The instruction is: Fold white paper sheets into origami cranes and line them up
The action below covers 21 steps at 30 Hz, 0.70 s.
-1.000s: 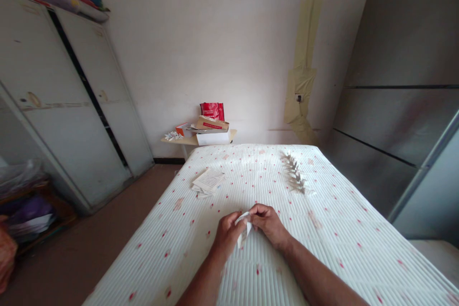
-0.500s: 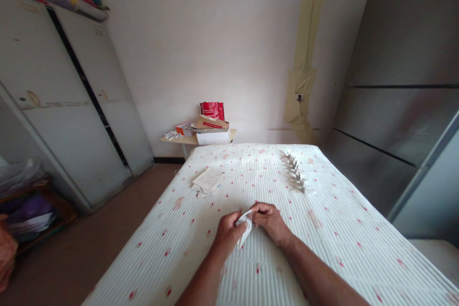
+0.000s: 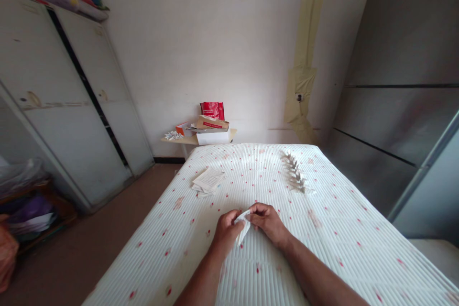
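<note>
A folded piece of white paper is held between my two hands above the bedspread. My left hand grips its left side, the thumb laid across the paper. At the paper's upper right edge, the fingertips of my right hand pinch it. A stack of printed paper sheets lies on the bed, further off to the left. To the right, several small folded paper figures with pointed tips stand in a row.
The bed has a white ribbed cover with red dots. Behind it, a small table carries a white box, a red bag and a pile of small white pieces. Cabinets stand at left.
The folded paper has tilted and shifted slightly between my fingers, and my left hand has moved a little to the left. The stack and the row of figures have stayed put.
</note>
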### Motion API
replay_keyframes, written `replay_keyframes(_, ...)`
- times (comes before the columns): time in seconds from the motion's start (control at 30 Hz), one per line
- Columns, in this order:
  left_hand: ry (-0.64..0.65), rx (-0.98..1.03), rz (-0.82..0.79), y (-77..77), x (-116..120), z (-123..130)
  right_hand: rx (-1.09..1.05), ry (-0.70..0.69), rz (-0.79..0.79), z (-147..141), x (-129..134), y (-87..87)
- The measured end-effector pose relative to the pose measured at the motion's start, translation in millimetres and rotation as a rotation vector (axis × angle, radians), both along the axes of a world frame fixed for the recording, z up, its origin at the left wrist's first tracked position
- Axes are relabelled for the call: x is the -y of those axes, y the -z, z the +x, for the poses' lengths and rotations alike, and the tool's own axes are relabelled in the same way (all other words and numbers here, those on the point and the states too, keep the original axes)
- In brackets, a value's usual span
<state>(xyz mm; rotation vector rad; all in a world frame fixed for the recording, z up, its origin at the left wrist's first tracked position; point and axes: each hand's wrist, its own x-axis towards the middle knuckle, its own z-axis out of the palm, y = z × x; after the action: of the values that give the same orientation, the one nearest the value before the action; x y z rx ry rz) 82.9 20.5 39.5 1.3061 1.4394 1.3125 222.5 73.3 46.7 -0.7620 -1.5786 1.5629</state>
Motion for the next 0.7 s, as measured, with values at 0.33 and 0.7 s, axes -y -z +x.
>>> replay_keyframes(0.33,0.004,-0.029,0.012,-0.1,0.0,0.9,-0.059,0.088,0.091,-0.5,3.6,-4.3)
replay_keyframes(0.7,-0.021,0.103,-0.026,-0.5,-1.0,-0.6,-0.037,0.046,0.055,-3.9,6.6,-5.2)
